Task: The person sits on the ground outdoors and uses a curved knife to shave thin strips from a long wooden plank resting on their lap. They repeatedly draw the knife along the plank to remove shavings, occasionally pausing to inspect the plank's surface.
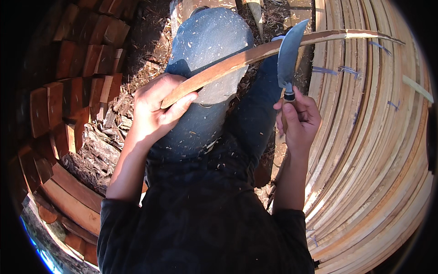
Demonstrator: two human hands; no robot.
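Long, curved brown wooden strip [246,57], held by its blunt near end in the left grip [157,100], running up and rightward from there over a left leg in dusty blue trousers [210,36], then narrowing to a thin tip well beyond and to the right of the right grip [299,118]. Left grip: closed firmly, with thumb on the near edge of the strip and fingers curled around the far edge. Right grip: slightly lower than the left, well apart from it, and curled closed around the slim handle of a knife with a broad, curved grey metal blade [289,55]. Blade upright above the right grip, crossing in front of the strip, with the tip past its far edge. Unclear from this angle: any contact between blade and wood.

To the right of the right grip, long pale wooden slats [365,137] packed side by side, with a few blue-violet streaks across them. To the left of the left grip, rough stacks of reddish-brown wooden blocks [40,112], partly in shadow. Just below and left of that same grip, scattered tan wood shavings [96,155]. Between and below both grips, a black short-sleeved shirt [196,219].
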